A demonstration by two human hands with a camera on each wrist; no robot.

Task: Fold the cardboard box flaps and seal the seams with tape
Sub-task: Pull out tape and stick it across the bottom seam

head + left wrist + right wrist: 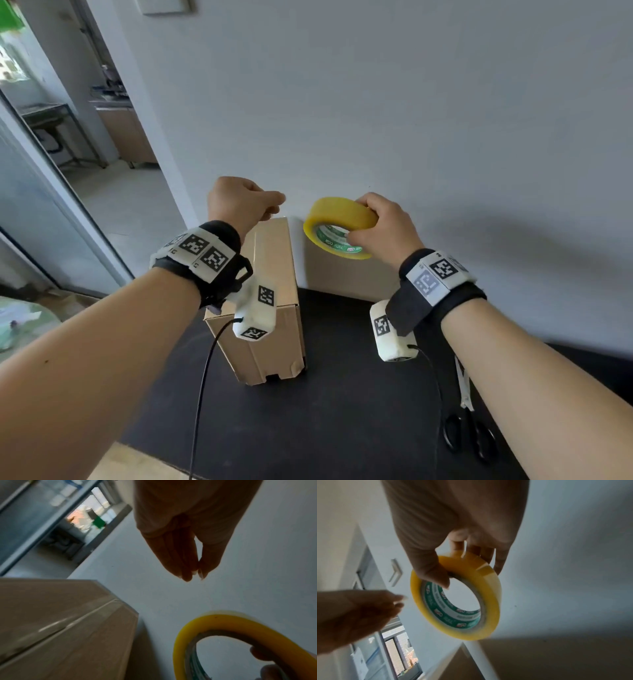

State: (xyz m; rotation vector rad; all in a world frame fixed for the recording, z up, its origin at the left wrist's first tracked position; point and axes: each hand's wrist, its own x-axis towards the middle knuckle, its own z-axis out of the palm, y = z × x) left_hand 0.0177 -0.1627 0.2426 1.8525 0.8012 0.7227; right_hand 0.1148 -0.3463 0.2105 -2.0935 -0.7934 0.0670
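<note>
A brown cardboard box (270, 308) stands tall on the black table (342, 394), its top flaps folded down with a seam showing (68, 626). My right hand (363, 222) holds a yellow tape roll (339, 222) with a green-printed core up in the air, right of the box top; the thumb hooks inside the core (436, 577) and the fingers wrap the outer rim. My left hand (274, 209) hovers over the box's far top edge, thumb and fingertips (193, 574) pinched together close to the roll. A faint clear strip runs from them toward the roll (223, 622).
A second piece of brown cardboard (349, 277) leans on the grey wall behind the roll. Black-handled scissors (469, 428) lie on the table at the right. The table's left edge drops to a floor and doorway (113, 192).
</note>
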